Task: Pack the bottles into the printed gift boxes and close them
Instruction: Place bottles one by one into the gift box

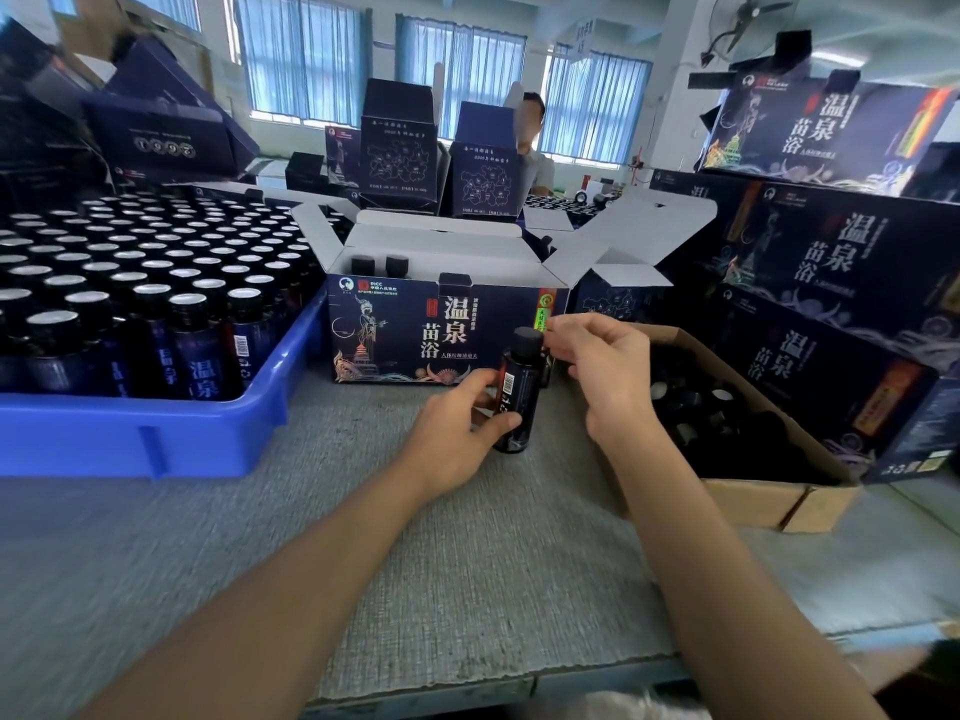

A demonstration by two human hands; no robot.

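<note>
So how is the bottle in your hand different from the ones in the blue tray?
The held bottle wears a black cap; the tray bottles show bare silvery tops. The held bottle leans in the left hand; the tray bottles stand upright in the blue tray. Both are dark with printed labels.

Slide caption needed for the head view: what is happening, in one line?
Left hand holds a dark bottle in front of the open printed gift box; right hand beside its cap.

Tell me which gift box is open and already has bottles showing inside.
The gift box at centre, directly behind the held bottle: white flaps up, two black caps showing inside. The stacked boxes at right are closed.
</note>
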